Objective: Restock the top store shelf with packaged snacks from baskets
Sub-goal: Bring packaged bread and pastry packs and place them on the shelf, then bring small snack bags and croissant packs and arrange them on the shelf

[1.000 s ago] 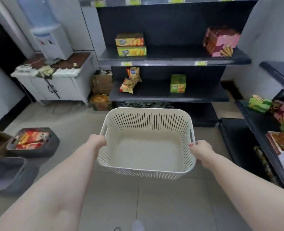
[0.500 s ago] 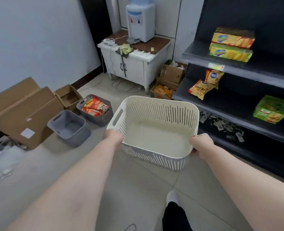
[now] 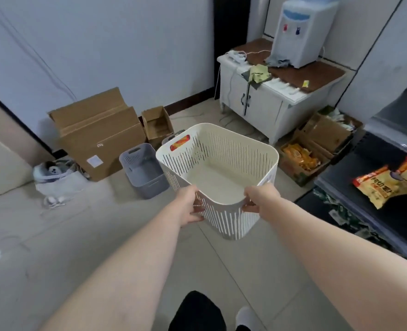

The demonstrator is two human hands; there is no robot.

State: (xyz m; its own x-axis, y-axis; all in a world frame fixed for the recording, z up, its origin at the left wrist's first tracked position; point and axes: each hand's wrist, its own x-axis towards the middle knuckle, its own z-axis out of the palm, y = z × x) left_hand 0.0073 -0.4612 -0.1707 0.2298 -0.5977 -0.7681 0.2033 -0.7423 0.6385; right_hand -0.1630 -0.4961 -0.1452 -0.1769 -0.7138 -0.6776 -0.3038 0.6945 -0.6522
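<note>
Soft, even, dimmish light; faint shadow beneath the basket (image 3: 221, 168) I hold; farther out, lines bow and blur.

Basket (image 3: 216, 177) in front of me btwn my L grip (image 3: 189, 207) & R grip (image 3: 261, 195); bin (image 3: 145, 177) on floor (image 3: 54, 235) left of it, cartons (image 3: 102, 137) behind bin; dispenser (image 3: 300, 34) on desk (image 3: 262, 106), back right.

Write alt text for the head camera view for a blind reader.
The left hand and right hand grip the near rim of an empty cream slatted plastic basket above the floor; a grey plastic basket stands beyond.
</note>
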